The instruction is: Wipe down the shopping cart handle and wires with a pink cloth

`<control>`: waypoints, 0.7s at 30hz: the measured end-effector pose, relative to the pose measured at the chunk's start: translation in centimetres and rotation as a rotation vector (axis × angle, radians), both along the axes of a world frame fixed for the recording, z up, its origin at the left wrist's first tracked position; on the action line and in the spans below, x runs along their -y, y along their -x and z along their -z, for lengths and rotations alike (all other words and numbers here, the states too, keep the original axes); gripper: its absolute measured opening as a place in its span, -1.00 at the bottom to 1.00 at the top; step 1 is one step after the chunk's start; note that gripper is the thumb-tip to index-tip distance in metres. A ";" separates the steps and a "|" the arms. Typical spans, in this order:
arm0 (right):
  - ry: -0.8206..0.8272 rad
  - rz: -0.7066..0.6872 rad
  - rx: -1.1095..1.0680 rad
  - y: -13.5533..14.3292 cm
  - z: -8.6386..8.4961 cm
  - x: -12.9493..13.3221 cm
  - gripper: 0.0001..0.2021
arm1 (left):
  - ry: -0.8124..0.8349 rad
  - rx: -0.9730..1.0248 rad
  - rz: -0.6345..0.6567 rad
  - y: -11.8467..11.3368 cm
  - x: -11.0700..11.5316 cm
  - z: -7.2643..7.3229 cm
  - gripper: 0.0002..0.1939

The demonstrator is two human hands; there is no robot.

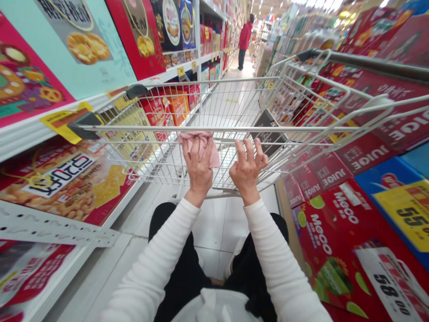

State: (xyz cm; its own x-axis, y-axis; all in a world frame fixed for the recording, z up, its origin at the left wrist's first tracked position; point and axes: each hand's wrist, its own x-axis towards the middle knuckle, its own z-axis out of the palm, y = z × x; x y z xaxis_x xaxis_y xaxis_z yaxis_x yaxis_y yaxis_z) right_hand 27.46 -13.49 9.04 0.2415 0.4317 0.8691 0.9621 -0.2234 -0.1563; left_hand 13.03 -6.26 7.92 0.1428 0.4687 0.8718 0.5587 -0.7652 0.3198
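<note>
A wire shopping cart (201,129) stands sideways in front of my knees, its basket reaching across the aisle. My left hand (198,167) presses a crumpled pink cloth (214,156) against the cart's near wire side, just below the upper rail. The fingers are bent over the cloth and hide part of it. To the right, my right hand (247,167) has its curled fingers hooked at a lower wire of the same side, with small gaps between them. A dark panel with pale print (268,132) sits in the cart behind that hand.
Shelves of boxed snacks (90,179) line the left, close to the cart's end. At right are stacked red drink cartons (338,223) with price signs (390,286). A person in a red jacket (246,38) stands farther down the tiled aisle (231,100).
</note>
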 end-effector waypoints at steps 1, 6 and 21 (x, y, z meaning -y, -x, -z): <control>0.003 -0.003 0.005 0.0 0.0 0.1 -0.38 | 0.010 0.028 0.000 -0.8 0.4 -0.1 -0.44; -0.006 -0.002 0.038 -0.5 0.1 0.3 -0.40 | 0.065 0.070 -0.003 -3.0 1.0 -0.4 -0.43; -0.033 -0.015 0.013 -0.4 0.2 0.3 -0.38 | 0.334 0.193 0.409 3.2 1.6 -0.1 -0.48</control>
